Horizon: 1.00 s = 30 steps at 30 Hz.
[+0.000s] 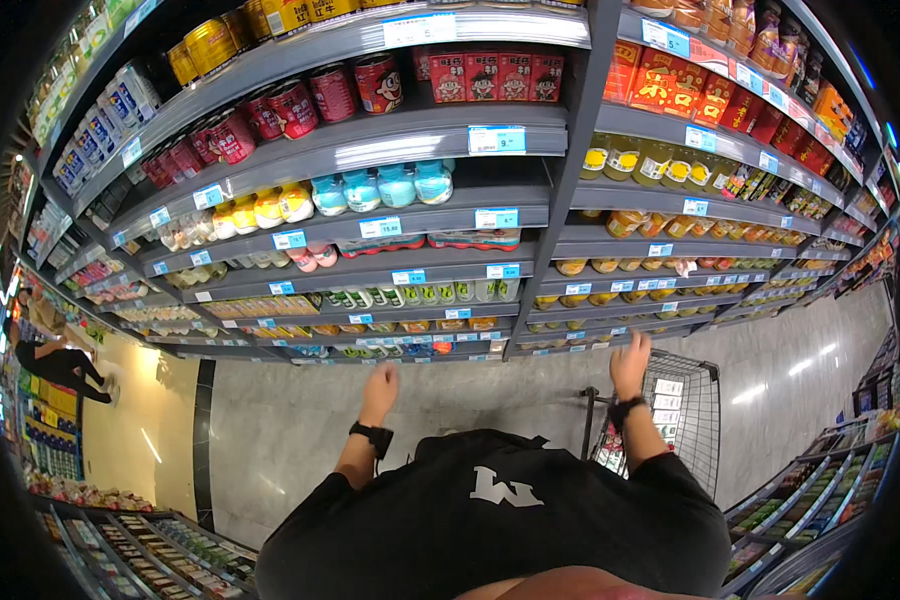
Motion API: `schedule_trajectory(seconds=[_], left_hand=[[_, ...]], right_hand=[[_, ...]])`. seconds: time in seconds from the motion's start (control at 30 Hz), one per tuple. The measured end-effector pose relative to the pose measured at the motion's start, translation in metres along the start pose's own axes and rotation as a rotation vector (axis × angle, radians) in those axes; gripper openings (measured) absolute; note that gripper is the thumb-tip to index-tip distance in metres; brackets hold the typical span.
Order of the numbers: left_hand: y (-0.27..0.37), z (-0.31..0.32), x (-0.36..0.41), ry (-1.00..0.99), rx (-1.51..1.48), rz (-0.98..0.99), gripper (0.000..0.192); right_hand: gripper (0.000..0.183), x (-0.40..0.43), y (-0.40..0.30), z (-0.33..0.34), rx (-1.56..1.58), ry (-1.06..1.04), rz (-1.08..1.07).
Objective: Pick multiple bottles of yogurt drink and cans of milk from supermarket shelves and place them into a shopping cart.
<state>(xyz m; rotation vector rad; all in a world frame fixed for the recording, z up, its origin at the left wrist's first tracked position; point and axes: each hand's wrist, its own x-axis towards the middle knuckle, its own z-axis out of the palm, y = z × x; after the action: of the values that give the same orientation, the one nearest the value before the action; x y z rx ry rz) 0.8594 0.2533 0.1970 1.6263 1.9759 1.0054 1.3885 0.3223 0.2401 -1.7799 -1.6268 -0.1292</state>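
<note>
Both arms reach forward from a black T-shirt, each with a black band at the wrist. My left hand point(380, 388) is over the grey floor, near the foot of a drinks shelf point(495, 266); its fingers are curled and partly hidden, and no item shows in it. My right hand point(630, 365) is above the near side of a wire shopping cart point(709, 420), with fingers extended and nothing visible in it. White and red packages point(666, 405) lie in the cart. Red cans point(292, 109), red drink cartons point(482, 77) and blue-capped bottles point(396, 185) stand on the shelves ahead.
Shelving continues to the right with jars point(626, 223) and red boxes point(656, 79). Behind me at both sides are lower shelves point(802, 495). Grey tiled floor point(285, 435) runs along the aisle. A person in black point(60, 364) is at the far left.
</note>
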Motion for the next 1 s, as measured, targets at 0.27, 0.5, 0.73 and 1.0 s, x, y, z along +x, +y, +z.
schedule_trajectory(seconds=[0.27,0.5,0.73,1.0], left_hand=[[0.265,-0.101,0.129,0.134,-0.354,0.506,0.014],[0.378,-0.141,0.232,0.410,-0.014,0.981,0.023],[0.411,-0.119,0.315,0.489,0.415,0.723,0.061],[0.423,-0.117,0.302,0.479,0.408,0.800,0.050]], right_hand=[[0.018,0.196,-0.248,-0.086,0.380,0.243,-0.631],[0.030,0.297,-0.341,-0.093,0.310,0.343,-0.805],[0.064,0.357,-0.363,-0.046,-0.179,0.197,-0.610],[0.037,0.342,-0.347,-0.075,-0.173,0.387,-0.763]])
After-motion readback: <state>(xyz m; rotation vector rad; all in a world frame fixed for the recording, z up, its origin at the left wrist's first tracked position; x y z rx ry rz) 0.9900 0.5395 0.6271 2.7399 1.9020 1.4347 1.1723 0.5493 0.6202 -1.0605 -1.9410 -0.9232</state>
